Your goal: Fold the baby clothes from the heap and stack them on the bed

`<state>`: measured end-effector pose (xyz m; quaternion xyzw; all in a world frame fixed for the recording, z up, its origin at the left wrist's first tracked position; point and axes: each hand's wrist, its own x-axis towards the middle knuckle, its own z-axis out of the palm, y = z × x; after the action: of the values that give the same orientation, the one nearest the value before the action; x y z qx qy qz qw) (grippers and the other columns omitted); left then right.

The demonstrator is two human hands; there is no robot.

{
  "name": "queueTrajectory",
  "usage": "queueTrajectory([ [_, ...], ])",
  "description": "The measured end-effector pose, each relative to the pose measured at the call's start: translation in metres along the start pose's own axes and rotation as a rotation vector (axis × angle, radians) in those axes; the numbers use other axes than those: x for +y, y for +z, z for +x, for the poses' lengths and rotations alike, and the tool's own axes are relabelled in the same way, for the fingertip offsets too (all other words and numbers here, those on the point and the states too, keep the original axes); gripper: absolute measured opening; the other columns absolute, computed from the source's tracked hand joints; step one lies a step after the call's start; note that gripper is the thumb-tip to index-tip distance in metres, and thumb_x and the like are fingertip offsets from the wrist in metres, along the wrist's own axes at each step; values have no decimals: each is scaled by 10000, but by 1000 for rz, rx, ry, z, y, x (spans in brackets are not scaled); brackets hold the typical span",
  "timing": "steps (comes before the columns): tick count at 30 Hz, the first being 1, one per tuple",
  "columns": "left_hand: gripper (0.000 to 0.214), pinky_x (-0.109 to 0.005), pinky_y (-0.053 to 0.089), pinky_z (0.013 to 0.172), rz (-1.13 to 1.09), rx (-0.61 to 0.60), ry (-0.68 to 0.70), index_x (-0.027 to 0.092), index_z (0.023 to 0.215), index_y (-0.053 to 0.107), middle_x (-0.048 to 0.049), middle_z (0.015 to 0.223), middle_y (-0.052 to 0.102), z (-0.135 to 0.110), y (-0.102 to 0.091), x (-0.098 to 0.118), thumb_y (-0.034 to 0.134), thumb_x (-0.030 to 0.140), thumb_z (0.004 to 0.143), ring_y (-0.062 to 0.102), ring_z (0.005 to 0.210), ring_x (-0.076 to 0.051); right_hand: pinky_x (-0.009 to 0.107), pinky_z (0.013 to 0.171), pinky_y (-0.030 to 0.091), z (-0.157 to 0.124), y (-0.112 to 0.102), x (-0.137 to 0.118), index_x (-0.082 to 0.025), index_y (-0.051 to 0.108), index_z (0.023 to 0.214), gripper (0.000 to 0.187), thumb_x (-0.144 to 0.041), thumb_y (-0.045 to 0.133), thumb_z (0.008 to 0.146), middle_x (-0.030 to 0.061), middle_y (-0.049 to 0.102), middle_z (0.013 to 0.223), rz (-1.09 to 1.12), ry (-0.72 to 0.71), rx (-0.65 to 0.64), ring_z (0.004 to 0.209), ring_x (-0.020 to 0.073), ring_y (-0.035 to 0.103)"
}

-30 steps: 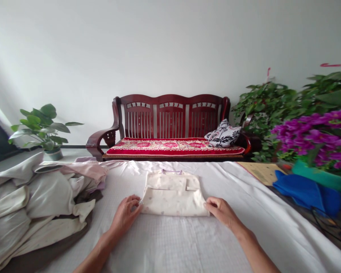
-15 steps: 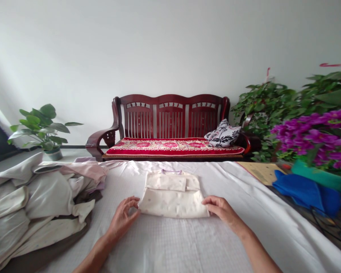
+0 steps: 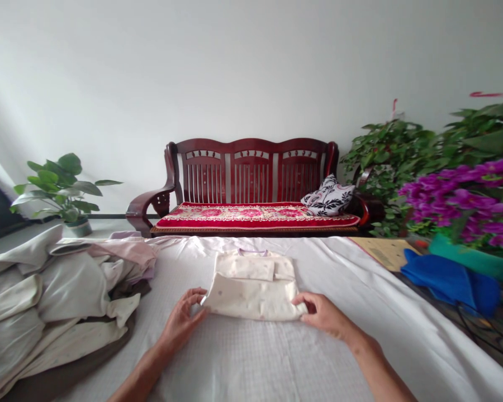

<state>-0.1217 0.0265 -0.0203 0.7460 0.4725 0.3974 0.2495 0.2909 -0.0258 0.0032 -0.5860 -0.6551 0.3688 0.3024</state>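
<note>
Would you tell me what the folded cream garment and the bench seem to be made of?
The folded cream garment looks like soft matte cotton, creasing limply. The bench seems dark red varnished wood, with glossy slats and armrests.

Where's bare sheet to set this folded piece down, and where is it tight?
Bare white sheet lies between the cream garment and the blue cloth, and near-side, between the left hand and right hand, which grip the garment's ends. A narrow strip separates garment and clothes pile. Crowded: that pile on the left, flowering plants at right.
</note>
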Motion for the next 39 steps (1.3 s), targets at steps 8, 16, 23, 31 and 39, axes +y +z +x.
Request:
queueTrajectory([
  [8, 371, -432, 499, 1002, 93, 69, -52, 218, 718, 633, -77, 1085, 680, 0, 0, -9, 601, 554, 871, 662, 1057, -255, 290, 687, 466, 1, -7, 0, -215, 775, 935, 307, -194, 578, 700, 27, 707, 827, -194, -81, 89, 737, 190, 615],
  [16, 170, -470, 352, 1170, 10, -124, 104, 214, 807, 628, -92, 1432, 555, 4, -15, 2, 634, 374, 864, 378, 1443, -322, 404, 1136, 331, 0, -10, -5, -237, 703, 857, 160, -209, 590, 748, 68, 608, 1345, -160, -230, 230, 1288, 254, 511],
  [23, 203, -521, 308, 1179, -185, -218, 134, 219, 812, 545, -112, 1453, 555, 28, -15, 18, 615, 399, 870, 336, 1471, -323, 382, 1101, 360, 2, 1, -14, -234, 610, 964, 182, -244, 507, 816, 51, 677, 1220, 89, -152, 192, 1240, 238, 558],
  [31, 275, -335, 486, 908, -484, -84, -4, 204, 891, 551, -65, 1008, 701, 51, 10, 14, 578, 477, 916, 642, 976, -214, 304, 812, 477, 29, 16, -13, -229, 593, 1005, 237, -381, 444, 900, 26, 676, 938, 39, -148, 478, 900, 218, 632],
  [39, 224, -247, 429, 634, -37, 398, -212, 223, 924, 504, 26, 787, 599, 106, 42, 18, 451, 438, 955, 580, 679, -144, 296, 819, 470, 84, 13, -33, -244, 569, 1133, 314, -348, 339, 947, 76, 711, 1112, -93, 10, 756, 1036, 233, 650],
])
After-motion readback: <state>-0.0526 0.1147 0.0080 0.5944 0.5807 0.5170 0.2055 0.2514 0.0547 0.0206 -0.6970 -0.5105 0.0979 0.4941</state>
